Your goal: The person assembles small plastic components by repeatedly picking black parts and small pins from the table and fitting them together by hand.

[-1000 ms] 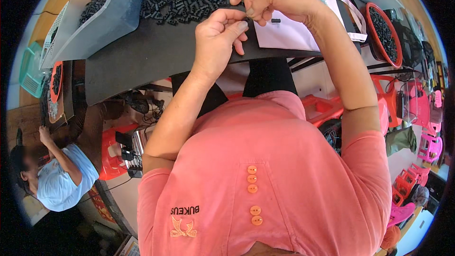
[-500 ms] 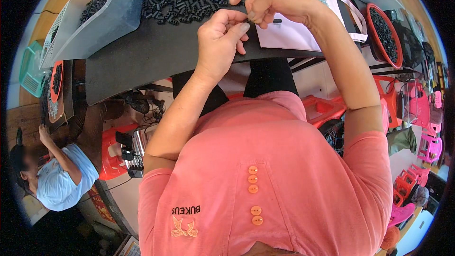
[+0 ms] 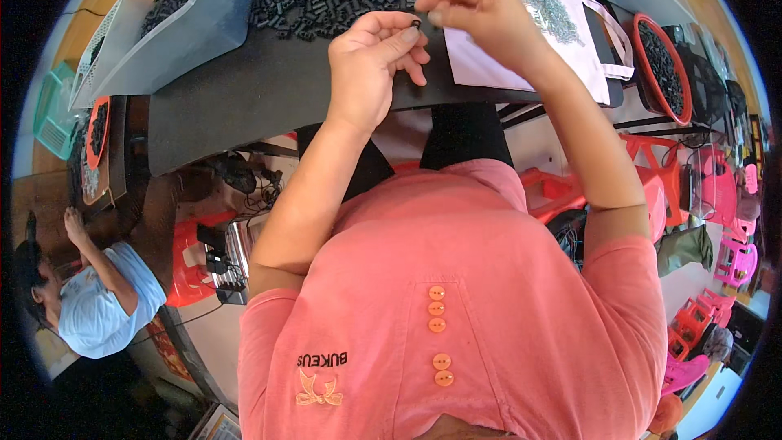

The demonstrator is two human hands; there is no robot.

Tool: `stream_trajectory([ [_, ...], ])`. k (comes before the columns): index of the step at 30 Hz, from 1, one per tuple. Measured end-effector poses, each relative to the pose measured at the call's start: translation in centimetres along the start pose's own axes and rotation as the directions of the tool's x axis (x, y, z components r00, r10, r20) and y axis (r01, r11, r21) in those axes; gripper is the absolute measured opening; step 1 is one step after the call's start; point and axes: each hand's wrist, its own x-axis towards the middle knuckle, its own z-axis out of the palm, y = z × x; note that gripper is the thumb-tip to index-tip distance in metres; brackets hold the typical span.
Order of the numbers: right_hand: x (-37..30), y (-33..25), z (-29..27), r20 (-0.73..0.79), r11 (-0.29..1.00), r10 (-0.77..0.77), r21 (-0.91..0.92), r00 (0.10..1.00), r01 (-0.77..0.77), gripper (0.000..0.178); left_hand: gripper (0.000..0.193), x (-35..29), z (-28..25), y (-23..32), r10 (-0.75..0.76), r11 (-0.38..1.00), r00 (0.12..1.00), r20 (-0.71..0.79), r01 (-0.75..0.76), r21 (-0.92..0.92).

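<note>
We are holding a small black piece (image 3: 416, 24) in the left hand (image 3: 366, 53), its grip closing narrowly on it between thumb and forefinger tips. The fingers are hiding most of the piece, so we cannot tell how its long axis is running; only a dark, ring-like end is showing. The right hand (image 3: 489, 16) is hovering just to the right, its fingertips pointing left and lying slightly farther than the piece, seemingly apart from it. Its fingers are curling, but blur is keeping us from telling whether that grip is holding anything. The left hand is plainly the nearer one, as it is carrying the piece above the counter (image 3: 269, 85). Beneath the right hand, a pale pink bag (image 3: 481, 69) is lying flat, bearing a heap of shiny bits (image 3: 555, 16) at its far right. A pile of black pieces (image 3: 326, 0) is spreading to the far left.
</note>
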Motion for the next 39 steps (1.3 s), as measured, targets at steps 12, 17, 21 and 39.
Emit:
stream_trajectory([
  [12,0.5,1.6,-3.1,-0.062,0.732,-0.399,-0.623,0.915,0.277,0.015,0.016,-0.2,-1.2,1.3,-0.019,0.999,0.998,-0.052,0.018,-0.029],
  [17,0.5,2.3,-0.7,0.053,0.612,-0.319,-0.751,0.946,0.248,0.012,0.017,0.0,-1.4,1.0,-0.006,1.0,0.999,-0.05,0.006,0.005],
  [21,0.7,3.1,0.3,0.105,0.534,-0.349,-0.794,0.931,0.29,0.01,0.019,-0.1,-1.4,1.1,0.004,0.999,1.0,-0.014,-0.003,0.04],
  [39,0.6,2.6,1.0,0.193,0.567,-0.351,-0.735,0.916,0.372,0.015,0.016,-0.1,-1.7,0.9,0.029,0.996,0.999,-0.04,-0.032,-0.082],
])
